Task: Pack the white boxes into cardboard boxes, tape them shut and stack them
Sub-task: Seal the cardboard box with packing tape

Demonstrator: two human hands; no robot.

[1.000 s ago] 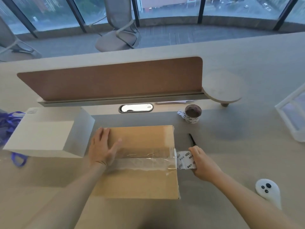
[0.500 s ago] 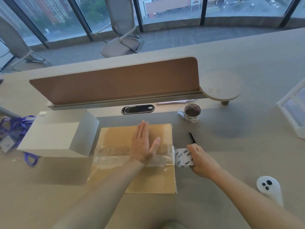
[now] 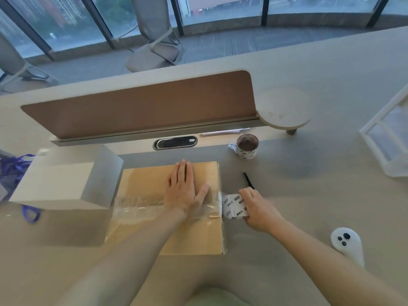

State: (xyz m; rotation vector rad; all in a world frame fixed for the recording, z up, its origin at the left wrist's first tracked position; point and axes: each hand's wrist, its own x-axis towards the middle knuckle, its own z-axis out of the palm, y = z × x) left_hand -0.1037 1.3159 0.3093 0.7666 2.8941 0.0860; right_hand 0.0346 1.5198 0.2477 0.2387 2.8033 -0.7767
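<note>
Now the cardboard box lies closed on the grey matte desk, its brown top smooth and rectangular. Across this top, from the left edge to the right edge, runs a band of clear tape, glossy and a little wrinkled, with wavy folds at its left end. The left hand lies flat on the box, on the right part of this band: the four fingers are straight, close together and point to the far side, the thumb is spread to the right, and the palm presses on the tape. It grasps nothing. The right hand is just beside the right edge of the box, and its fingers are curled around the tape roll, a white roll with black printed labels; the tape goes from the roll directly onto the box edge. Just left of the cardboard box stands the white box, taller, with plain matte sides; I cannot tell if the two touch. A purple strap shows at its left side. Beyond the right hand lies a thin black tool, and farther a second roll with the same labels and a dark core stands on end. At the near right lies a white rounded controller with black buttons. A brown panel with rounded corners stands along the far side of the desk
</note>
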